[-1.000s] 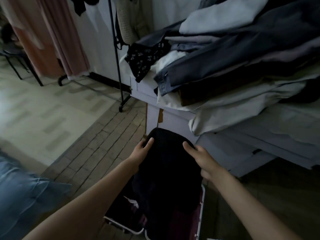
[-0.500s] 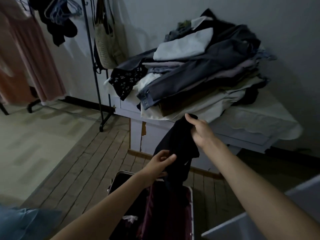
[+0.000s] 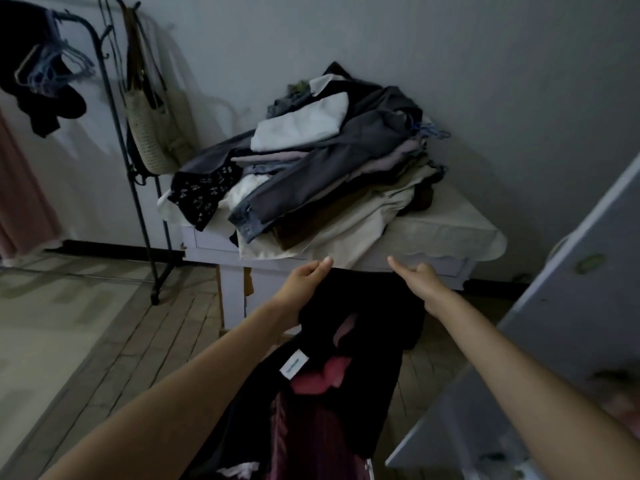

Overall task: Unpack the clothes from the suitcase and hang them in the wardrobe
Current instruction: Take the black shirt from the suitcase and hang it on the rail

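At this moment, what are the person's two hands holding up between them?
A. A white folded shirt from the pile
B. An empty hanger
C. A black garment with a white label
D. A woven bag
C: the left hand and right hand each grip the top edge of a black garment, spread between them, with a white label showing lower down.

Black garment [image 3: 360, 306] – white label [image 3: 294, 366]; maroon suitcase lining [image 3: 304, 438]; black-white floral top [image 3: 204, 194] – grey trousers [image 3: 311, 178].
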